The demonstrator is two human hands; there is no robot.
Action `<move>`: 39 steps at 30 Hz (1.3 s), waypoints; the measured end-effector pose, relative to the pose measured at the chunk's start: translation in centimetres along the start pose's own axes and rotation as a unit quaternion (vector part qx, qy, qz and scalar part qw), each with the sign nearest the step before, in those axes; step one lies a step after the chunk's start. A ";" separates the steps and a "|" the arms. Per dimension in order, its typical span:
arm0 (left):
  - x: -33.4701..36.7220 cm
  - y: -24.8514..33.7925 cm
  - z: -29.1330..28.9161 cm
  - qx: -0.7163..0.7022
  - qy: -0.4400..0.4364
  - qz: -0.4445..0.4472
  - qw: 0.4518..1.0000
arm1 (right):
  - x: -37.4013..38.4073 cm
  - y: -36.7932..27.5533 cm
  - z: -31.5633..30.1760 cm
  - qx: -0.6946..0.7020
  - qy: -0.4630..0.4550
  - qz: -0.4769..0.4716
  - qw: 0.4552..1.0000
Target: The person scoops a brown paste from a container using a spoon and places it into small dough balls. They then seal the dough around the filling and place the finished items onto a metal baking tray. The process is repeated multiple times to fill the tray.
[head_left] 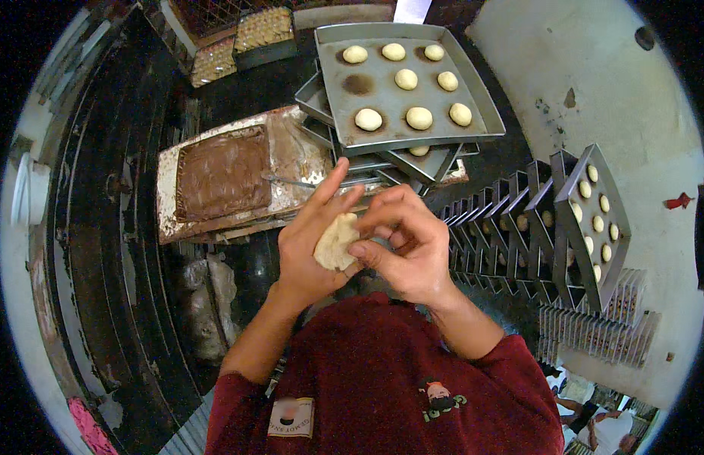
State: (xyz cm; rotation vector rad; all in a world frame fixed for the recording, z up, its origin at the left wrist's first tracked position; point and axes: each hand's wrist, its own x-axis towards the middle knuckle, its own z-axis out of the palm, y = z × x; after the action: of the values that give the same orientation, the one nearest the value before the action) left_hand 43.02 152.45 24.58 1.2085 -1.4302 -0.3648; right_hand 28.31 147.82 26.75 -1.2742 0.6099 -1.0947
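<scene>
In my left hand [300, 244] lies a flattened, folded piece of pale dough [335, 244], cradled against the palm with the fingers stretched out. My right hand [409, 246] pinches the dough's right edge between thumb and fingers. Beyond my hands, a metal baking tray [329, 91] holds several round dough balls [406, 80] in rows, with a dark bare spot among them. To the left, a rectangular tray of brown, chocolate-like filling [222, 174] sits on a worn board [295, 144]. A thin metal utensil [291, 181] reaches from that filling toward the stacked trays.
More metal trays [318, 98] are stacked crookedly beneath the top one. At right stands a long stack of trays [570, 227] with dough balls. Two containers of small pieces [263, 30] sit at the back left. A white bucket [30, 189] is far left; other people [594, 425] appear lower right.
</scene>
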 end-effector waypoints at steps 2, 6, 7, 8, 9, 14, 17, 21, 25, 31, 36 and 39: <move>-1.2 1.2 -1.8 0.024 -0.014 -0.001 1.000 | -1.7 0.9 0.8 -0.251 -0.122 -0.188 0.942; -4.8 2.2 -5.5 0.065 0.006 0.060 0.996 | -4.6 -0.5 5.8 -0.020 -0.029 -0.023 0.999; -5.6 2.2 -6.7 0.126 -0.020 0.062 0.990 | -4.9 -0.7 5.3 -0.270 -0.133 -0.182 0.936; -6.7 2.4 -7.6 0.187 -0.051 0.059 0.979 | -6.0 -0.6 6.4 -0.305 -0.142 -0.204 0.920; -7.7 2.5 -8.3 0.158 -0.026 0.057 0.985 | -6.7 -0.6 7.1 -0.247 -0.127 -0.142 0.950; -10.1 4.8 -10.3 0.144 -0.023 0.038 0.989 | -9.1 -0.8 9.0 -0.333 -0.149 -0.224 0.904; -10.4 5.1 -11.2 0.087 -0.097 0.024 0.991 | -12.0 5.6 8.1 0.070 0.062 -0.024 0.995; -10.8 5.0 -10.9 -0.071 -0.109 0.012 0.991 | -15.0 4.8 11.2 0.136 -0.026 0.003 0.990; -7.6 8.7 -7.5 0.012 -0.065 0.100 0.993 | -14.1 3.7 7.0 0.123 -0.070 0.009 0.990; -4.8 9.0 0.7 0.109 -0.062 0.140 0.982 | -11.2 -1.7 4.0 0.270 0.077 -0.081 0.956; -1.8 8.6 8.7 -0.191 -0.054 0.092 0.976 | -7.3 -2.2 -6.9 -0.025 0.118 -0.371 0.921; 0.3 8.5 13.8 -0.184 -0.102 0.067 0.975 | -6.0 -3.7 -11.3 0.103 0.149 -0.243 0.953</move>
State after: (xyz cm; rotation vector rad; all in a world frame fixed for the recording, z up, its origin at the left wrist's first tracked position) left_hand 27.24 150.15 27.53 0.7886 -1.5287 -0.6443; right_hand 15.01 148.45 26.35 -1.1084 0.3929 -1.7361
